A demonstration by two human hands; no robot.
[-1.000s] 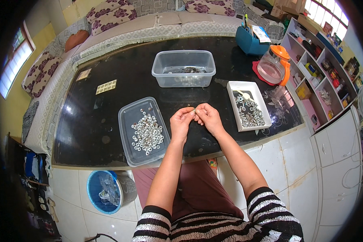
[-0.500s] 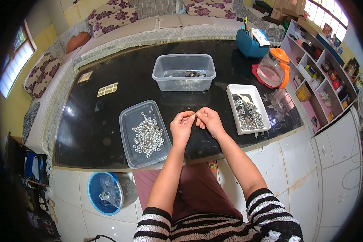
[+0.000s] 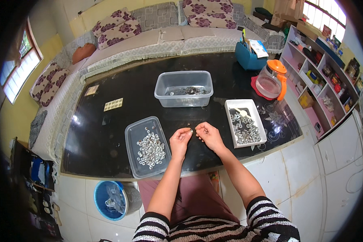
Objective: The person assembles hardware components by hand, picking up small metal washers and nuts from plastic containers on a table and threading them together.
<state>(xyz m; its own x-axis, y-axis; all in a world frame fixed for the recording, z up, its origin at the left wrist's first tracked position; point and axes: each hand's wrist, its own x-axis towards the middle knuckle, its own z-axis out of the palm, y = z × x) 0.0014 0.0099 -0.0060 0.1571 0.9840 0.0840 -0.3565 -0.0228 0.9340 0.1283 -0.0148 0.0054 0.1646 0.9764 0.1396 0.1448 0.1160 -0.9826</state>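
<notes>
Over the near middle of the black table, my left hand pinches a small shiny metal piece between thumb and forefinger. A short gap away, my right hand is closed with its fingers curled; whatever they hold is hidden or too small to name. To the left of my hands lies a shallow clear plastic lid with many small metal nuts heaped on it. On the right is a white box of loose metal fasteners with a pale plastic spoon among them.
Beyond my hands stands a clear plastic tub with small dark and metal bits inside. A glass jug with an orange lid is at the far right, near a teal holder. A blue-rimmed bin stands on the floor.
My hands were together at the fingertips and are now slightly apart, with the metal piece staying in the left. The whole scene sits lower in the view.
</notes>
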